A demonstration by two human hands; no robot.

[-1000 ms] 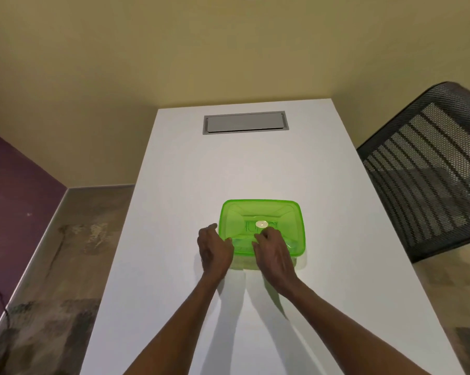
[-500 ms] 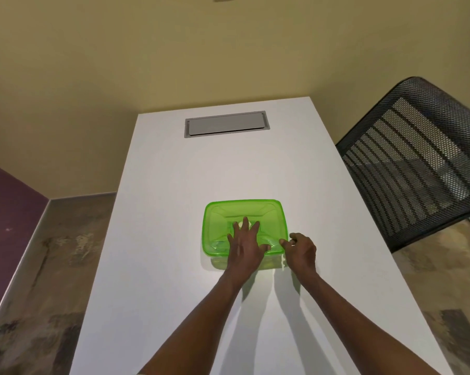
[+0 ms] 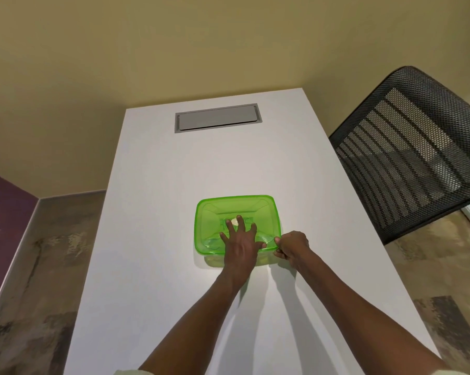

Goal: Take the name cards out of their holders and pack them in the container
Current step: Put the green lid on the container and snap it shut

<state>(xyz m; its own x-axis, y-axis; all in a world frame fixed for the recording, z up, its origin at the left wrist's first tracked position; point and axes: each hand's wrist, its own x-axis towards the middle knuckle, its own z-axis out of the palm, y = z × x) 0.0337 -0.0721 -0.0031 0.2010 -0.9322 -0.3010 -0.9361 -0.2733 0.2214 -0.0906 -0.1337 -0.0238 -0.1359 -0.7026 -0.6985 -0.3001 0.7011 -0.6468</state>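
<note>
One green container (image 3: 236, 209) on white table (image 3: 174, 185).

A: How many boxes are there?
B: One translucent green plastic container (image 3: 236, 209) with its lid on, in the lower middle of the frame.
A: And hands?
B: Two: a left hand (image 3: 240, 246) and a right hand (image 3: 293, 246).
A: Anything else to count?
B: One white rectangular worktop (image 3: 174, 212), one grey metal cable hatch (image 3: 217, 119) near the upper middle, and one black mesh chair (image 3: 407, 158) at the right edge.
</note>
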